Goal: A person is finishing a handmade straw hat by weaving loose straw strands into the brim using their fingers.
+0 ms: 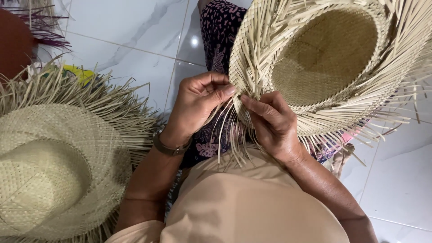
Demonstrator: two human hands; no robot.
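While both hands meet at the brim's near edge, the hat (333,58) lies crown-down over the lap, its hollow facing up, filling the frame from twelve to three o'clock. The left hand (198,105) is curled nearly shut, thumb pressed against the brim edge at about nine o'clock of the hat and pinning the weave there. The right hand (270,123), just beside it, is also mostly shut, forefinger and thumb pinching a few loose strands (225,135) that hang down toward six o'clock. The hat looks light and springy; the woven part should hold its shape, but the free strands seem thin, dry and liable to crease or split if bent sharply, so a hold on the tight weave just inside the fringe looks safer than on the strand tips. A wristband (168,146) sits on the left wrist. At eight o'clock a second hat (54,171) rests crown-up on the tiled floor (135,40), well apart from the hands, with purple strips (42,27) at eleven o'clock.
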